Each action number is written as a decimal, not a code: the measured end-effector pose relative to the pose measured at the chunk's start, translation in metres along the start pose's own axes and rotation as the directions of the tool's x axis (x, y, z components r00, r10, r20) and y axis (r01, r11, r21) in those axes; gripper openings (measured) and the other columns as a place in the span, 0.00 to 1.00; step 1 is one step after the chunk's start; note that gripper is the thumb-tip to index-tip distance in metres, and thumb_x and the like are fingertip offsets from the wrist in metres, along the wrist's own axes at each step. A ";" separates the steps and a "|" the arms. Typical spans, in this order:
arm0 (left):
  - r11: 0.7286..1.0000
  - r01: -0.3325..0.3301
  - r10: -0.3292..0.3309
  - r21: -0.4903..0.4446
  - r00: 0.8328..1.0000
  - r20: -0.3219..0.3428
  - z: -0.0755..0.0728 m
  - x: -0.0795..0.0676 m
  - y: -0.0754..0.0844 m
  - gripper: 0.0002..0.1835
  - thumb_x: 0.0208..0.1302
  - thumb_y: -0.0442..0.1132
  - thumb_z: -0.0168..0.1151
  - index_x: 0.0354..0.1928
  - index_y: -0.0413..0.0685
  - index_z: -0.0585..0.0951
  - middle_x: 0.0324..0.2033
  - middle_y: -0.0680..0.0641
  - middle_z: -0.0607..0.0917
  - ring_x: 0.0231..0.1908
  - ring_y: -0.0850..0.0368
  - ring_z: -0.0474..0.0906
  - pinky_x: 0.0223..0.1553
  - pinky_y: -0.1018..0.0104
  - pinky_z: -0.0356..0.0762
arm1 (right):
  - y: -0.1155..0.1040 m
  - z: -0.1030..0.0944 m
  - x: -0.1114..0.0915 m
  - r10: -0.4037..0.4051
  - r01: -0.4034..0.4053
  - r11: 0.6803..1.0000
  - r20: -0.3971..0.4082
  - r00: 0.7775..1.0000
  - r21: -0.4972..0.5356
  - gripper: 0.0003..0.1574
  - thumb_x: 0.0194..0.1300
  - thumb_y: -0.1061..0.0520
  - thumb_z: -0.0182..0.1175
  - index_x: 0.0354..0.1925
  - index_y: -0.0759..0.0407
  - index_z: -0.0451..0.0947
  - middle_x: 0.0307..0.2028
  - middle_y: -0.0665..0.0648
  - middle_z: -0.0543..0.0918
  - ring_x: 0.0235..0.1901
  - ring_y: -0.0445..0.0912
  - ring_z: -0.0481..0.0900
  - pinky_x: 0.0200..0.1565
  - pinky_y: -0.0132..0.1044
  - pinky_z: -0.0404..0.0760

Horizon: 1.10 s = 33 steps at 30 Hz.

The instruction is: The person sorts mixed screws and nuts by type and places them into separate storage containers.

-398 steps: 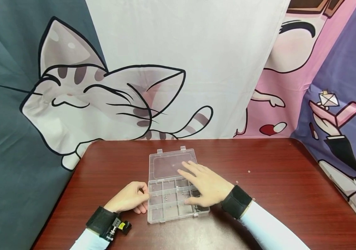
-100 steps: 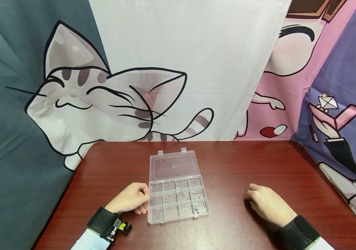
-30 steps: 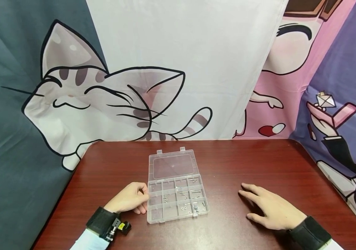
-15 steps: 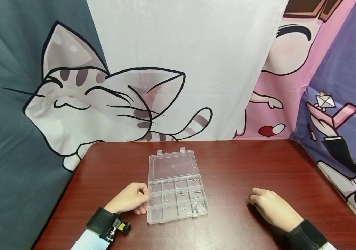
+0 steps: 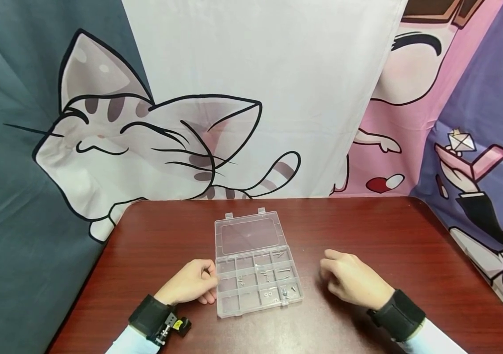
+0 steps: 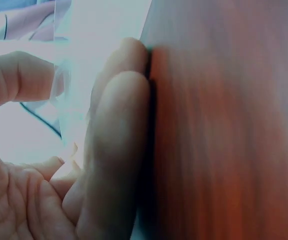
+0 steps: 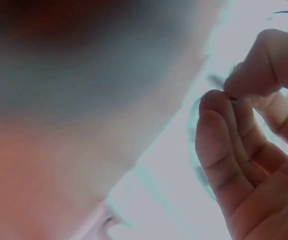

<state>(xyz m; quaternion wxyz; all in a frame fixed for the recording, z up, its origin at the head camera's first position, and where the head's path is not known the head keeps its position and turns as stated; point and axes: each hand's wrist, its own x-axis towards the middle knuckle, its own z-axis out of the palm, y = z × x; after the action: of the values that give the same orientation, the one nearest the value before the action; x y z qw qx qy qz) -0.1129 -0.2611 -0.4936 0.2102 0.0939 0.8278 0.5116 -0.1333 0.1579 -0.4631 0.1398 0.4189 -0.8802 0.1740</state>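
Note:
A clear plastic compartment box (image 5: 251,275) lies on the table, its lid (image 5: 251,235) folded back flat. Screws (image 5: 284,270) and small rings (image 5: 268,294) sit in several of its compartments. At the box's left side, my left hand (image 5: 191,282) holds the edge; in the left wrist view the thumb and fingers stand around the see-through wall (image 6: 73,90). To the right of the box, my right hand (image 5: 357,280) has curled fingers. The right wrist view shows thumb and fingertips pinching a tiny grey metal piece (image 7: 234,100), mostly hidden and too blurred to name.
The box rests on a reddish-brown wooden table (image 5: 344,221). Behind the table's far edge hangs a printed cloth (image 5: 313,73) with a cartoon cat. Black straps and a wrist camera (image 5: 182,325) sit at the wrists.
My right hand lay spread on the table at the right, then curled its fingers, and has now come left towards the box. The box and left hand have shifted slightly right in view.

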 end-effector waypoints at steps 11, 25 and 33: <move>1.000 -0.021 0.020 -0.023 0.999 -0.034 0.018 0.004 0.007 0.22 0.67 0.52 0.60 0.51 0.42 0.75 0.22 0.44 0.85 0.20 0.49 0.82 0.20 0.57 0.81 | -0.050 -0.004 0.061 -0.198 0.211 0.958 -0.085 0.977 0.194 0.19 0.42 0.69 0.59 0.29 0.45 0.73 0.30 0.41 0.69 0.25 0.31 0.68 0.27 0.16 0.64; 1.000 -0.005 0.005 -0.008 0.998 -0.060 0.016 0.003 0.009 0.24 0.66 0.54 0.60 0.54 0.44 0.75 0.21 0.45 0.84 0.19 0.50 0.82 0.19 0.57 0.80 | -0.067 0.001 0.065 -0.259 0.265 0.944 -0.056 0.964 0.195 0.18 0.44 0.68 0.60 0.30 0.47 0.72 0.29 0.42 0.67 0.25 0.30 0.62 0.26 0.17 0.62; 1.000 -0.003 0.002 -0.013 0.998 -0.060 0.017 0.003 0.009 0.24 0.66 0.54 0.60 0.54 0.44 0.76 0.21 0.44 0.84 0.19 0.50 0.82 0.20 0.56 0.80 | -0.070 0.004 0.044 -0.203 0.199 0.979 0.210 0.956 0.040 0.71 0.47 0.18 0.60 0.78 0.51 0.55 0.78 0.57 0.52 0.75 0.56 0.52 0.69 0.57 0.60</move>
<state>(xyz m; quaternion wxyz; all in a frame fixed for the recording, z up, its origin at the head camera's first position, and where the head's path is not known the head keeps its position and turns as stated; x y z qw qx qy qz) -0.1085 -0.2426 -0.4932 0.1854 0.0783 0.8301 0.5200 -0.1061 0.0844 -0.4366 0.0580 0.5238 -0.8412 0.1211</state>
